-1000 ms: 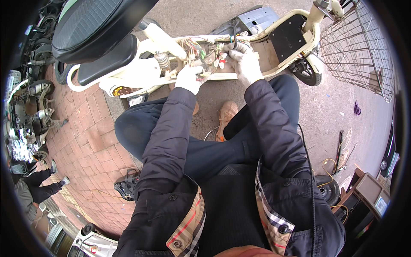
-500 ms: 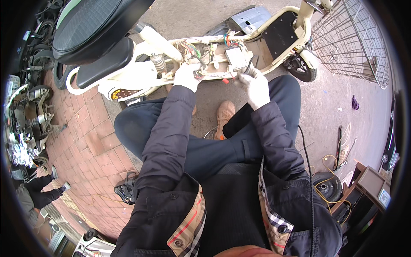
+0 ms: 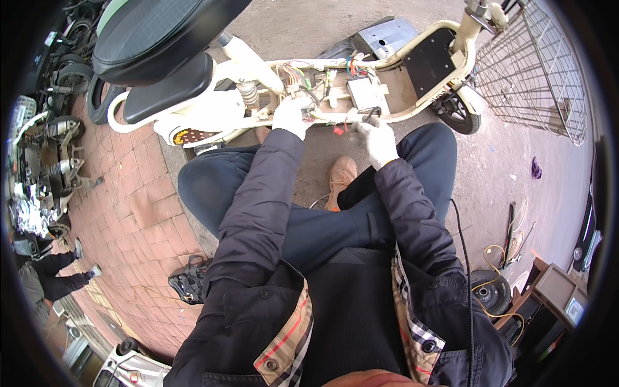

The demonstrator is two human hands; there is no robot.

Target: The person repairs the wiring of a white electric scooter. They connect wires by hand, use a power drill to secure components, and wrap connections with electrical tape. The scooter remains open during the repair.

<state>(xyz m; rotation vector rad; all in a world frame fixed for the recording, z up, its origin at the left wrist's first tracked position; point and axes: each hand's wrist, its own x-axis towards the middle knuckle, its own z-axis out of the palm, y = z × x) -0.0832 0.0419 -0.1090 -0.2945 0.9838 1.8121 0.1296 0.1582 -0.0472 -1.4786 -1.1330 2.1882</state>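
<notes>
A cream electric scooter [image 3: 412, 113] lies across the far side, its floor compartment open with bundles of coloured wires [image 3: 296, 72] and a white box-shaped part [image 3: 365, 94] in it. My white-gloved left hand [image 3: 291, 117] is at the near frame rail, fingers closed among the wires; what they grip is hidden. Farther right, my right hand [image 3: 379, 140], also gloved, is closed at the near edge of the compartment, with a short black cable [image 3: 370, 116] showing at its fingertips. Between my hands, red connectors [image 3: 340, 129] hang over the rail.
A black seat [image 3: 164, 39] overhangs the far left, and a wire basket [image 3: 535, 71] stands far right. A grey panel [image 3: 385, 39] lies behind the scooter. A black tool bag [image 3: 189, 280] sits on the bricks; a small wheel [image 3: 491, 291] and yellow cord lie near right.
My right hand has come slightly nearer and left, lower over the rail, and less of the black cable shows. My left hand stays among the wires. The whole view has shifted slightly.
</notes>
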